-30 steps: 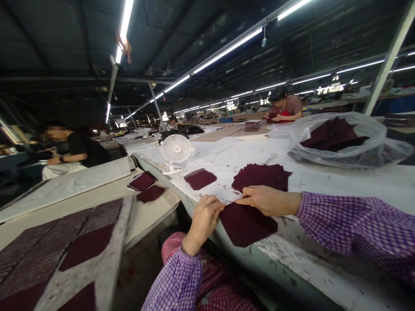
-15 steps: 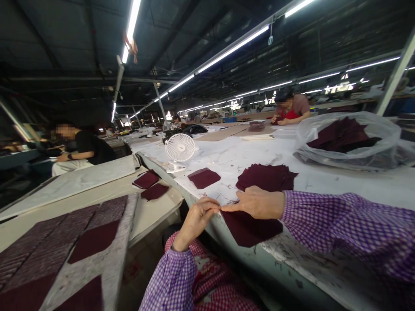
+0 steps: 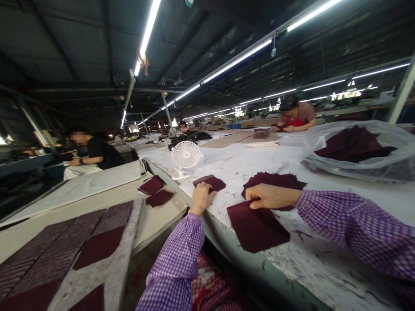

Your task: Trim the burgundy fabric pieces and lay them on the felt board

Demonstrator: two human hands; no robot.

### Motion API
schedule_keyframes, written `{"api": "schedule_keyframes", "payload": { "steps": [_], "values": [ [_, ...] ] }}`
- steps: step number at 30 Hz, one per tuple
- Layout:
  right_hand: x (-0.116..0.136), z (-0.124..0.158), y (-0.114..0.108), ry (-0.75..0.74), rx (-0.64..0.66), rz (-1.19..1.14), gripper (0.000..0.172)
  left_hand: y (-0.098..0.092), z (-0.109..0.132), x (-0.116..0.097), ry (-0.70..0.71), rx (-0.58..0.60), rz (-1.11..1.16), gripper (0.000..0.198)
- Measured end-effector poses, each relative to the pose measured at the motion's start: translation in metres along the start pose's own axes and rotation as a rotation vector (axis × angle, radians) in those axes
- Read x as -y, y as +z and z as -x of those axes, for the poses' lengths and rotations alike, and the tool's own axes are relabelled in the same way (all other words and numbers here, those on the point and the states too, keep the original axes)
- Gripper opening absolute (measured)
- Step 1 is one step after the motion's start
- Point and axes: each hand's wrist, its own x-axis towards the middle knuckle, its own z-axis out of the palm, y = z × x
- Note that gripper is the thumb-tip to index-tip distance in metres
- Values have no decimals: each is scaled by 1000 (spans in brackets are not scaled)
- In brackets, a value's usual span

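Note:
My right hand (image 3: pixel 272 196) pinches the upper edge of a maroon fabric piece (image 3: pixel 257 229) between thumb and curled fingers. This piece has cut corners and lies at the front edge of the white table (image 3: pixel 308 246). Just behind that hand is a fanned stack of maroon pieces (image 3: pixel 275 179). To the left, my left hand (image 3: pixel 202 198) rests at the near edge of another maroon piece (image 3: pixel 216 183), its thumb apart from its bent fingers. Its fingertips are partly hidden, and I see no grip on that piece.
A small white fan (image 3: pixel 185 154) stands beyond my left hand. At the right is a clear plastic bag (image 3: pixel 366 170) of maroon pieces. On the left, a lower table (image 3: pixel 152 231) carries rows of maroon pieces. One person (image 3: pixel 102 151) sits at left; another (image 3: pixel 306 114) works across the table.
My left hand has left the corner of the front piece and moved away to the piece near the fan. My right hand has gone from a pointing finger to a pinch on the front piece.

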Motion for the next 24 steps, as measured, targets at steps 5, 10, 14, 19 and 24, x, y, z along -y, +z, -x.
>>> {"api": "schedule_keyframes", "payload": {
  "steps": [5,10,14,19,24],
  "values": [
    [-52,13,-28,260,-154,-40,25,-1,-7,0,8,5,7,16],
    [-78,20,-27,492,-346,388,31,-13,4,-5,-42,-19,71,16],
    [-47,5,-8,140,-372,290,33,-29,21,-22,-27,-31,160,13],
    [-2,-28,12,54,-338,167,44,-42,45,-47,46,9,324,10],
    [11,-47,17,1,-360,196,16,-30,54,-57,124,42,242,26]
  ]
}}
